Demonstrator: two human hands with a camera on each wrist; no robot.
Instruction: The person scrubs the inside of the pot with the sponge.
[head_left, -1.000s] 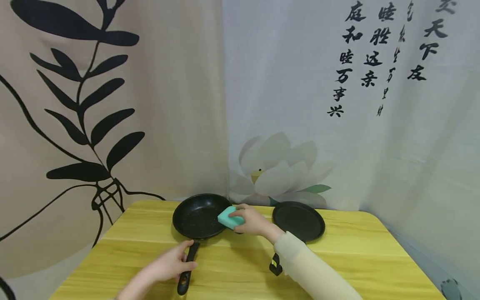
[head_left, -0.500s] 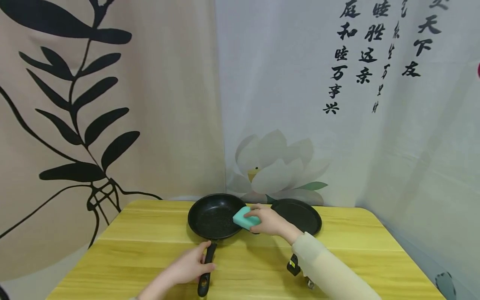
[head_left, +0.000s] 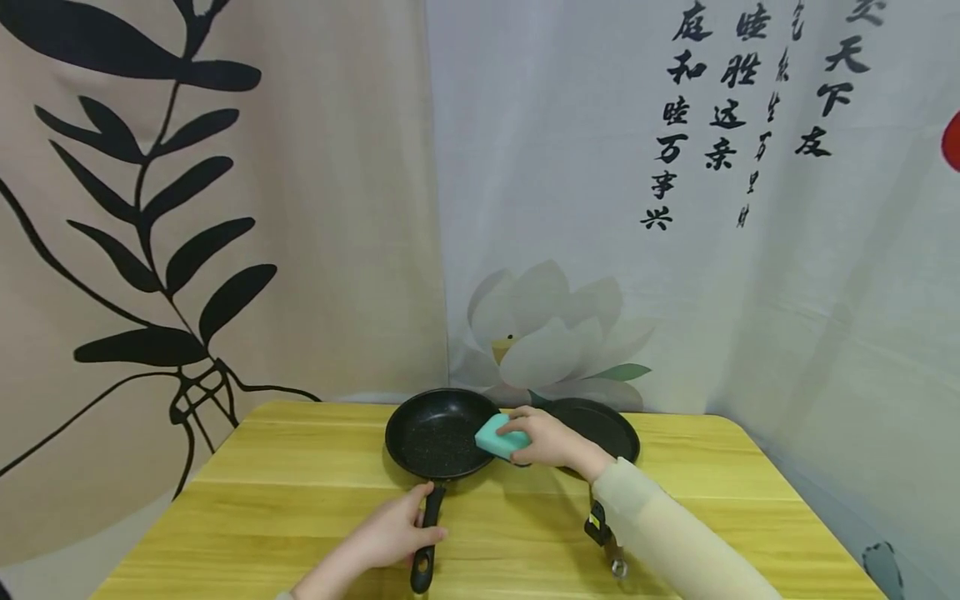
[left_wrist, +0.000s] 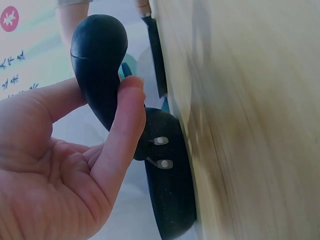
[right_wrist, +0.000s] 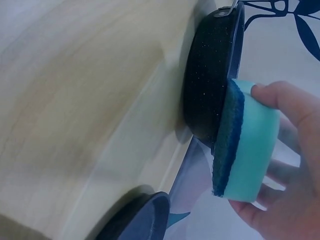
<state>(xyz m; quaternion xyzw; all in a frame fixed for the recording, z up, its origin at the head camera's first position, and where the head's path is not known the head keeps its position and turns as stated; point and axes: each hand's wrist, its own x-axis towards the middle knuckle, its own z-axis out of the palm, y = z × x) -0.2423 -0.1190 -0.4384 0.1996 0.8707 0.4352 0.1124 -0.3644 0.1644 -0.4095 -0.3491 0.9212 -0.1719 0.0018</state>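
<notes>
The black frying pan [head_left: 431, 446] sits near the table's back edge, its handle [head_left: 430, 508] pointing toward me. My left hand [head_left: 390, 532] grips that handle between thumb and fingers; the left wrist view shows the handle's rounded end [left_wrist: 100, 45] sticking out past the hand. At the pan's right rim, my right hand [head_left: 551, 442] pinches a turquoise sponge [head_left: 498, 435]. In the right wrist view the sponge's dark blue scouring side [right_wrist: 228, 140] lies against the outside of the rim. The pan's inside is hidden from both wrist cameras.
A flat black pan [head_left: 600, 429] lies just right of the frying pan, partly covered by my right hand and sleeve [head_left: 667, 525]. Its handle [head_left: 596, 523] points toward me. Printed fabric [head_left: 360, 208] hangs behind the yellow wooden table [head_left: 262, 500].
The frying pan, with my left hand on its handle, has shifted right, closer to the flat pan. My right hand and the sponge have moved right along with it. The head view has turned slightly.
</notes>
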